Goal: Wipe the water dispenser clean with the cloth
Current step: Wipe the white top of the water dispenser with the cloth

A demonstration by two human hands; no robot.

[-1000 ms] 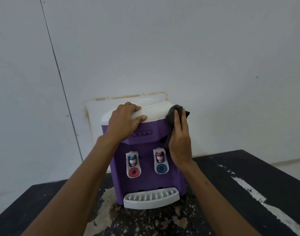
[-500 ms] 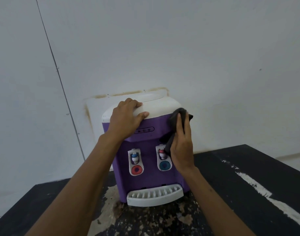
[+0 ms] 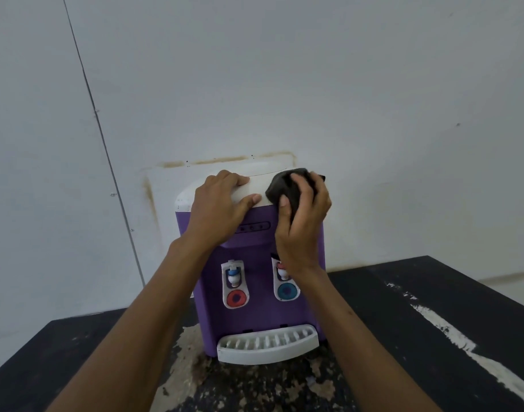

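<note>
Purple water dispenser (image 3: 254, 304) stands at frame centre on the worn black table (image 3: 433, 322), white lid (image 3: 260, 188) up, against the wall. The left hand (image 3: 219, 209) lies over the lid's front left edge, fingers curled on top and thumb along the rim. The right hand (image 3: 302, 221) grips a bunched dark cloth (image 3: 281, 185) on the lid's right corner.

The cloth looks soft and limp, best kept balled in the palm. The dispenser, a rigid, smooth plastic shell, probably light with no bottle on it, needs the bracing hand on its lid edge so it does not slide.
</note>
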